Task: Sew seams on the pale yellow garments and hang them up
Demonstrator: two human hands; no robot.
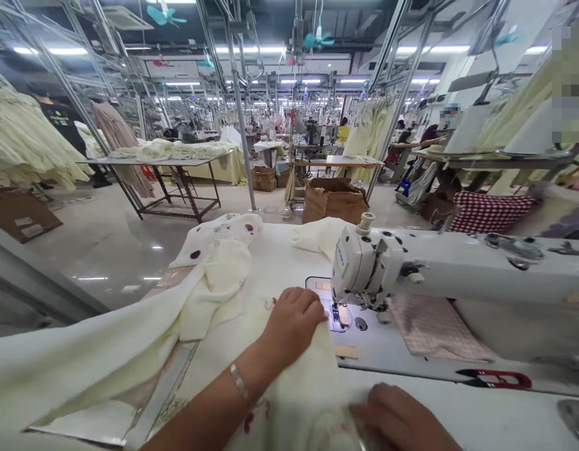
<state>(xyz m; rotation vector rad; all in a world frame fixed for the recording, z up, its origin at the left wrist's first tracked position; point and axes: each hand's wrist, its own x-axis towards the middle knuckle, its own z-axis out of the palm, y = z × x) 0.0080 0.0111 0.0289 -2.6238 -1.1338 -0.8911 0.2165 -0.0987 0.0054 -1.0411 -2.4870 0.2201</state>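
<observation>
Pale cream fabric (310, 369) with small red printed marks lies on the sewing table under my arms. My left hand (296, 322) rests on its right edge, close to the needle area, with fingers curled and thumb and fingertips gathered on the cloth. At the near edge of the table, my right hand (397, 413) is smeared by motion; its fingertips lie beside the fabric's lower right part, and I cannot make out a hold. The white sewing machine (364, 263) stands just right of my left hand, its lamp lighting the needle plate (340, 316).
Red-handled thread snips (505, 379) lie on the right. Pink checked cloth (439, 329) sits under the machine arm. More cream cloth (111, 341) hangs over the left side. Beyond are a table with garments (162, 161), a cardboard box (333, 203) and several people farther off.
</observation>
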